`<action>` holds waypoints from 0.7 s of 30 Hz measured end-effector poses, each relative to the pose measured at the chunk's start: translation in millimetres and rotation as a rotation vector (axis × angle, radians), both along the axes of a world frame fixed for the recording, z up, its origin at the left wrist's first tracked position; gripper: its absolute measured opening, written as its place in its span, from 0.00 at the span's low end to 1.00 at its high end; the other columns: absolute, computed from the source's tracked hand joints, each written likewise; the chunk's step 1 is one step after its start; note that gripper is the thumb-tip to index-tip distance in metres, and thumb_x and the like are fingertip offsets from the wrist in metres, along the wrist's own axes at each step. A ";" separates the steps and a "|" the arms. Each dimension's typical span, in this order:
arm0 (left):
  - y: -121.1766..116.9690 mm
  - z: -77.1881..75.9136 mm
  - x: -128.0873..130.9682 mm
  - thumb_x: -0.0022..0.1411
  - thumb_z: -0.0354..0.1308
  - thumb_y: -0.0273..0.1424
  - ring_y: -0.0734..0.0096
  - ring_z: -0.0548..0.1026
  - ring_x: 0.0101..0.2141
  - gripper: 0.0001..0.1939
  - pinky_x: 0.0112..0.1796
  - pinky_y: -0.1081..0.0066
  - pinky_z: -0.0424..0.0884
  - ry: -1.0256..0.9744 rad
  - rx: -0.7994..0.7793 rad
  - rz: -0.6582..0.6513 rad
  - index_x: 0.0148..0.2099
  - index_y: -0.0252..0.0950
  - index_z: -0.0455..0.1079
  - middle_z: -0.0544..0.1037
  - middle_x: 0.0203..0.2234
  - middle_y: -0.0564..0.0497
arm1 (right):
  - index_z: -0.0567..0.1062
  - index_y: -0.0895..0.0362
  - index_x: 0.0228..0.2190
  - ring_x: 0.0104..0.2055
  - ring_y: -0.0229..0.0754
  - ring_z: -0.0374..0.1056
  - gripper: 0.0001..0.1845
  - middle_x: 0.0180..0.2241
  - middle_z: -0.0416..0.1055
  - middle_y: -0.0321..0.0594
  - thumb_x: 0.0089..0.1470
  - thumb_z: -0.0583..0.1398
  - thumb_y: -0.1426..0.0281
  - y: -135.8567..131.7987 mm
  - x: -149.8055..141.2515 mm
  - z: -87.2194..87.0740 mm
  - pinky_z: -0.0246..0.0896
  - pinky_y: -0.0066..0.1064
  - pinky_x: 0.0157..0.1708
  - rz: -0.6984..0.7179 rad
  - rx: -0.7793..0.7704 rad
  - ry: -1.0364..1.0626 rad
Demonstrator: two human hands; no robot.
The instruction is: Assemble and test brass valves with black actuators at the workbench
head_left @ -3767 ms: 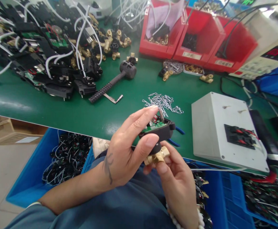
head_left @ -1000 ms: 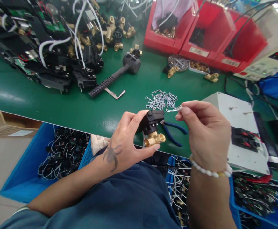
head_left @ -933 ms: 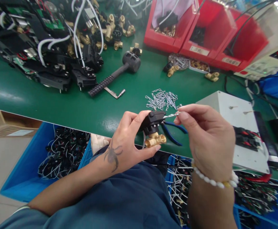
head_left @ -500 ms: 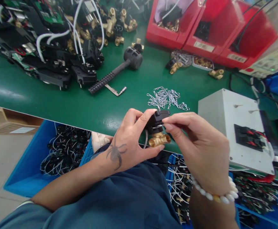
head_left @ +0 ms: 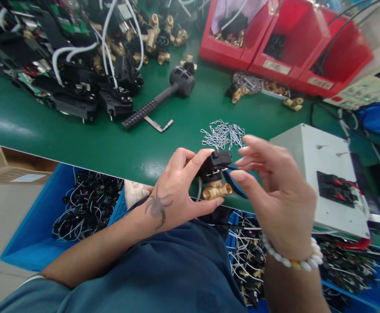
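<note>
My left hand (head_left: 179,191) is closed around a brass valve with a black plastic housing (head_left: 217,190), held above the bench's front edge. The brass body is at the bottom, with the black part above it and a metal clip visible across the joint. My right hand (head_left: 271,187) is apart from the valve, just to its right, fingers spread and nothing in them. A blue handle or loop (head_left: 238,182), partly hidden, lies behind the right thumb. Beyond the hands is a pile of wire hairpin clips (head_left: 222,134).
A black rubber mallet (head_left: 163,96) lies over a small metal tool (head_left: 159,126). Black assemblies with white wires (head_left: 79,78) crowd the left. Red bins (head_left: 242,56) stand at the back, a grey box (head_left: 314,165) at right. Blue crates (head_left: 23,248) sit below the bench.
My right hand has let go of the clip at the valve and moved off to the right, its fingers opening. My left hand keeps the valve in place.
</note>
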State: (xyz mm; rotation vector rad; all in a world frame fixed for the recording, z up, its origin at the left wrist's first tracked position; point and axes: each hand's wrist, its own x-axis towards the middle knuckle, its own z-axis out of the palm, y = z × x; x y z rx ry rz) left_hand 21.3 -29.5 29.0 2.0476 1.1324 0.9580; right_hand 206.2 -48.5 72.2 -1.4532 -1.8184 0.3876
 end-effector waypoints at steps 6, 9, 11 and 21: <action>6.1 -12.6 -2.5 0.55 0.67 0.40 0.64 0.69 0.45 0.38 0.47 0.63 0.73 -0.089 0.026 -0.021 0.64 0.36 0.59 0.67 0.45 0.47 | 0.64 0.63 0.63 0.58 0.63 0.62 0.37 0.56 0.64 0.63 0.62 0.54 0.51 -17.2 32.6 -39.7 0.64 0.55 0.53 -0.192 -0.096 -0.717; 8.3 -20.9 -1.6 0.55 0.66 0.41 0.64 0.68 0.45 0.38 0.46 0.62 0.73 -0.144 0.055 -0.019 0.64 0.37 0.59 0.67 0.45 0.47 | 0.70 0.62 0.59 0.49 0.59 0.66 0.30 0.47 0.69 0.61 0.65 0.51 0.56 -25.6 35.1 -54.0 0.67 0.51 0.45 -0.167 -0.118 -0.875; 9.3 -25.1 -0.2 0.55 0.65 0.42 0.64 0.68 0.44 0.37 0.46 0.63 0.73 -0.178 0.078 -0.015 0.64 0.37 0.59 0.67 0.45 0.48 | 0.74 0.62 0.55 0.44 0.56 0.66 0.28 0.41 0.70 0.58 0.65 0.51 0.56 -24.8 34.8 -53.9 0.67 0.48 0.41 -0.173 -0.151 -0.824; 12.3 -29.6 -0.6 0.55 0.65 0.42 0.65 0.67 0.43 0.38 0.45 0.64 0.72 -0.208 0.099 -0.054 0.64 0.37 0.59 0.66 0.44 0.48 | 0.66 0.51 0.40 0.23 0.37 0.54 0.27 0.30 0.59 0.38 0.63 0.37 0.49 -12.0 42.6 26.5 0.58 0.34 0.24 -0.024 -0.429 0.266</action>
